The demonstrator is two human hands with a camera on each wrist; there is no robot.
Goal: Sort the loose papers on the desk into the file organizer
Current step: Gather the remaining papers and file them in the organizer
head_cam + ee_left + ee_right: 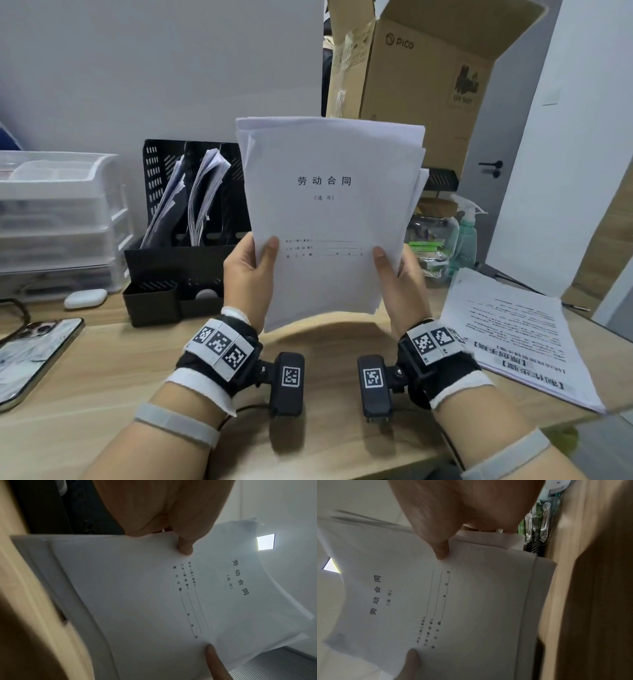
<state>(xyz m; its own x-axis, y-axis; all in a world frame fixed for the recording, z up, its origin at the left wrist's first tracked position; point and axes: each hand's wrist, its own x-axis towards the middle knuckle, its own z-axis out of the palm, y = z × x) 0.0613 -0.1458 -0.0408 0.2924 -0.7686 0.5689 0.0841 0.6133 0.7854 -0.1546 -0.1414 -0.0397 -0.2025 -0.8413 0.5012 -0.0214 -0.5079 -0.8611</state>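
I hold a stack of white papers (329, 219) upright above the desk, its top sheet printed with a short title. My left hand (253, 263) grips the stack's lower left edge, thumb on the front. My right hand (394, 270) grips the lower right edge the same way. The stack (145, 588) fills the left wrist view, and the same papers (471, 601) fill the right wrist view. A black mesh file organizer (191, 212) stands behind on the left, with papers leaning in two of its slots. Another printed stack (513, 339) lies flat on the desk at the right.
White plastic drawers (58, 219) stand at the far left, with a small white case (85, 298) in front. A phone (30, 356) lies at the left desk edge. A cardboard box (421, 85), a jar (435, 226) and a spray bottle (467, 236) crowd the back right.
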